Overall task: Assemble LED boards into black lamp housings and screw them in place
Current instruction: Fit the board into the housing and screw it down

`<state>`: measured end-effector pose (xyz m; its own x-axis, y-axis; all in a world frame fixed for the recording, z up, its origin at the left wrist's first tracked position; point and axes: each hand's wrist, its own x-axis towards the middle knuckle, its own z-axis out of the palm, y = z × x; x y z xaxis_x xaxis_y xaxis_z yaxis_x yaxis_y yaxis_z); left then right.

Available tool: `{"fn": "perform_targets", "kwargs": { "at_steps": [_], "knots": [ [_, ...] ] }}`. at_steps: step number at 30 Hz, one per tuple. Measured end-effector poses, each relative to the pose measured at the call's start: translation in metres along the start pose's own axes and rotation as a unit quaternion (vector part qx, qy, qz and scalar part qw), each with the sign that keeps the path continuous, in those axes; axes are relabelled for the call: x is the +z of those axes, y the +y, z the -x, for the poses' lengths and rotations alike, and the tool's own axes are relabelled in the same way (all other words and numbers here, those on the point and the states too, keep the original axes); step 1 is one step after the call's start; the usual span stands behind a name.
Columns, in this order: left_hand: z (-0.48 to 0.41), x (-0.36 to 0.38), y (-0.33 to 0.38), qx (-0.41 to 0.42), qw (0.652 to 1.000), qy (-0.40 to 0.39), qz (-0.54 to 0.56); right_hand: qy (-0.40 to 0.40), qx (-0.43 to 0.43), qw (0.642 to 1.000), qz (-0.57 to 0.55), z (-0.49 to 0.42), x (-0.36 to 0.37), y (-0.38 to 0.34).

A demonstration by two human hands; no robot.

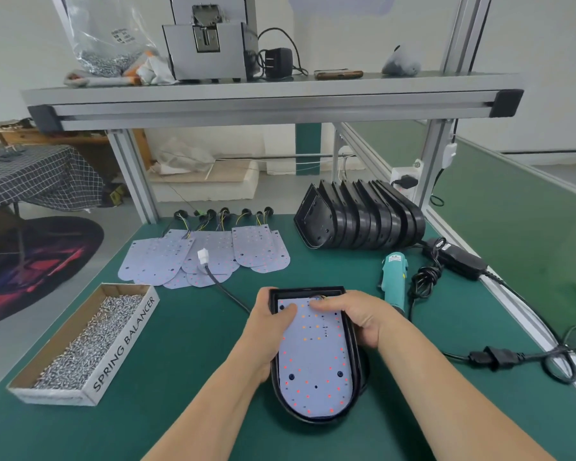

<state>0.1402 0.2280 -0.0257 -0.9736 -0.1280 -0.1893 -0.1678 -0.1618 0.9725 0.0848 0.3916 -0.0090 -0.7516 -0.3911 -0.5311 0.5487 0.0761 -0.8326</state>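
Note:
A black lamp housing (315, 416) lies flat on the green mat in front of me, with a pale LED board (313, 354) seated inside it. My left hand (266, 331) grips the housing's left rim, thumb pressing on the board's upper left. My right hand (356, 316) holds the right rim, its fingers curled over the board's top edge near the wires. A black cable with a white connector (203, 255) runs out from the housing's upper left.
Several loose LED boards (210, 254) lie fanned out behind. A row of black housings (363, 216) stands at the back right. A teal electric screwdriver (394, 277) lies right of my hands, with its cords and power supply (456, 261). A cardboard box of screws (87, 341) sits left.

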Motion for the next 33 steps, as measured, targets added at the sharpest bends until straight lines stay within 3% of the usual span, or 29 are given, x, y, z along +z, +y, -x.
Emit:
{"fn": "perform_targets", "kwargs": {
  "at_steps": [7, 16, 20, 24, 27, 30, 32, 33],
  "knots": [
    [0.01, 0.001, 0.0, 0.004, 1.0, -0.003, 0.005, -0.023, 0.037, 0.999, -0.028, 0.0, -0.004, 0.002],
    [0.011, 0.01, 0.012, 0.062, 0.997, 0.011, 0.037, -0.007, -0.115, 0.993, -0.005, 0.005, 0.0, -0.006],
    [0.002, 0.008, 0.014, 0.085, 0.995, 0.057, 0.013, 0.091, -0.201, 0.973, 0.074, 0.016, 0.004, 0.013],
    [-0.002, -0.004, 0.012, 0.032, 0.995, 0.055, -0.073, 0.22, -0.24, 0.92, 0.218, 0.022, 0.01, 0.055],
    [-0.004, -0.036, 0.025, 0.06, 0.945, 0.096, -0.309, 0.222, -0.252, 0.925, 0.176, 0.02, 0.014, 0.061],
    [0.0, -0.108, 0.058, 0.148, 0.846, 0.276, -0.432, 0.205, -0.259, 0.934, 0.136, 0.018, 0.016, 0.061],
    [0.002, -0.169, 0.079, 0.098, 0.773, 0.352, -0.518, 0.211, -0.273, 0.93, 0.127, 0.015, 0.017, 0.064],
    [0.004, -0.197, 0.085, 0.034, 0.744, 0.342, -0.573, 0.219, -0.278, 0.927, 0.124, 0.014, 0.019, 0.065]
  ]
}}
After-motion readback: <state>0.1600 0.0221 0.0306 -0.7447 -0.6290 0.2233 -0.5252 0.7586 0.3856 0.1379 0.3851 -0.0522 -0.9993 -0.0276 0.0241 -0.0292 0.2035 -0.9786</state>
